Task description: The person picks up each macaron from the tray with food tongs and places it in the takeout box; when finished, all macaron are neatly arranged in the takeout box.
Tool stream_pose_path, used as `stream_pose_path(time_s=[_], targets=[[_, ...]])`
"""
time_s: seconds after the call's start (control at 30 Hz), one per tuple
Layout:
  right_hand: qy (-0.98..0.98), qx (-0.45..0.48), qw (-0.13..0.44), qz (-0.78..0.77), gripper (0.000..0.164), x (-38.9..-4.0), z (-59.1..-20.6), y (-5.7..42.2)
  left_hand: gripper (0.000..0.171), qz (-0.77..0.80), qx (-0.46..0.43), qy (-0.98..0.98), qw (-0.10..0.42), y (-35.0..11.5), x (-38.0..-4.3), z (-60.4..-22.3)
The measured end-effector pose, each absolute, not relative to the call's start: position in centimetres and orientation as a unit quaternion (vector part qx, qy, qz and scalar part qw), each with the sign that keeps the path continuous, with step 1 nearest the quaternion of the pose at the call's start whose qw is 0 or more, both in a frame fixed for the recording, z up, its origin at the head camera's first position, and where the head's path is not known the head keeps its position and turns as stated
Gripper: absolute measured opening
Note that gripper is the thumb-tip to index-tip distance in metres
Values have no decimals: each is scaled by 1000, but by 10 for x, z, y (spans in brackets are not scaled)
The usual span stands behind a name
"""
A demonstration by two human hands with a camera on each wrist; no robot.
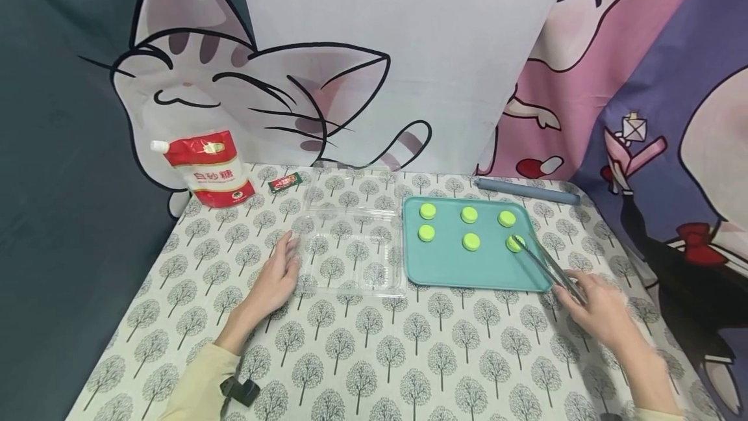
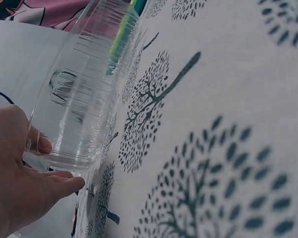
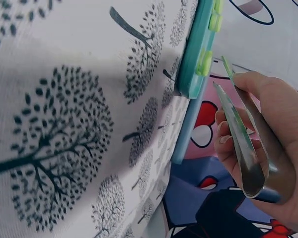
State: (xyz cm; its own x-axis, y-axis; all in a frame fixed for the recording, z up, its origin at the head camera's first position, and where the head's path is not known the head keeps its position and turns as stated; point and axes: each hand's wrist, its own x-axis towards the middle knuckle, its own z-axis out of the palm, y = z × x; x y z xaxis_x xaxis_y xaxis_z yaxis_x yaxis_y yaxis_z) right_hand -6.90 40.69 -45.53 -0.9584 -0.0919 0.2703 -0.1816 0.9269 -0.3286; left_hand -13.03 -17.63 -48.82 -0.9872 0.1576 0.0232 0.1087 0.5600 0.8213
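My right hand (image 1: 602, 310) grips a pair of metal tongs (image 3: 246, 156) near the bend. In the head view the tongs' tips reach over the front right macaron (image 1: 515, 243), a round yellow-green one, with one arm overlapping it. Several more like it, such as a macaron (image 1: 471, 242) in the middle, sit in two rows on a teal tray (image 1: 485, 273). To the left lies a clear plastic container (image 1: 350, 291) with its hinged lid (image 1: 350, 177) laid back. My left hand (image 1: 282, 278) holds its left edge, thumb and fingers on either side of the wall (image 2: 64, 161).
A red and white sugar pouch (image 1: 213, 171) with a white cap stands at the back left. Beside it lies a small red and green packet (image 1: 285, 182). A grey-blue rod (image 1: 528, 191) lies behind the tray. Printed cloth hangs at the table's back edge.
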Motion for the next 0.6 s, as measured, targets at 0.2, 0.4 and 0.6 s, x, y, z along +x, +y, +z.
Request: stream_pose_path(time_s=[0.2,0.4,0.6], targets=[[-966,107,161,172,43,-75,-466,406,61,466,76,881,29,-176,-132,-487],[-964,125,181,151,39,-80,-474,407,61,469,78,879,31,-177,-133,-487],[-963,128,174,159,41,-79,-474,407,61,470,80,878,25,-177,-133,-489]])
